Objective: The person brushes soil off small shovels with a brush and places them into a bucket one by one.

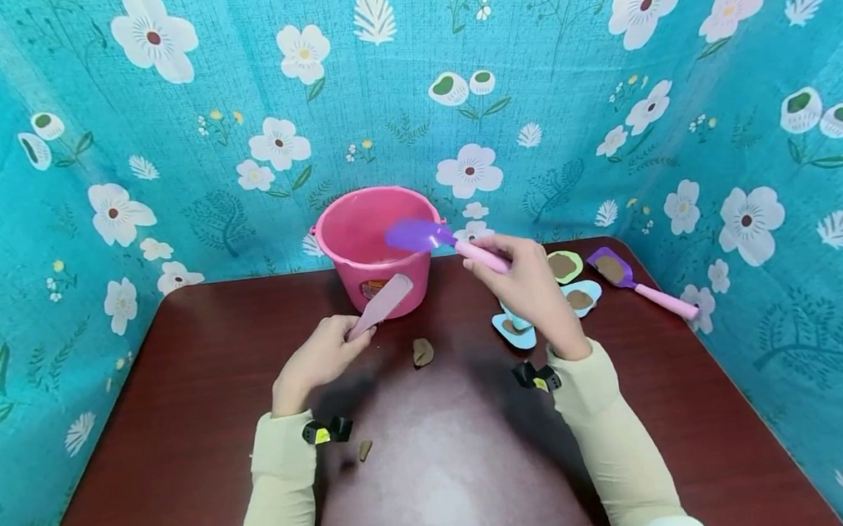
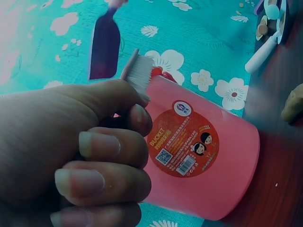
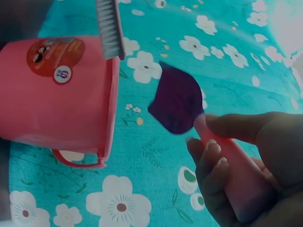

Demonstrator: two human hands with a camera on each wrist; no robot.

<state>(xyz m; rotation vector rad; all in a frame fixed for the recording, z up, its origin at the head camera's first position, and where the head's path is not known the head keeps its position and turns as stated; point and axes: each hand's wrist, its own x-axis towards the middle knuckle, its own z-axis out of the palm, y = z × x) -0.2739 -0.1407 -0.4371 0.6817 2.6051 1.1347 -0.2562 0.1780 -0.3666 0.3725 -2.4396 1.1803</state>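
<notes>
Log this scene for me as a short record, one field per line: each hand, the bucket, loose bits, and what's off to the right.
Left hand: grips a bristled brush before the bucket; contact unclear
Right hand: grips a shovel, purple blade, pink handle
Bucket: pink, upright, toward the back of the table
Loose bits: larger brown lump, smaller brown lump
Right side: second shovel with brown stuff on its blade
</notes>
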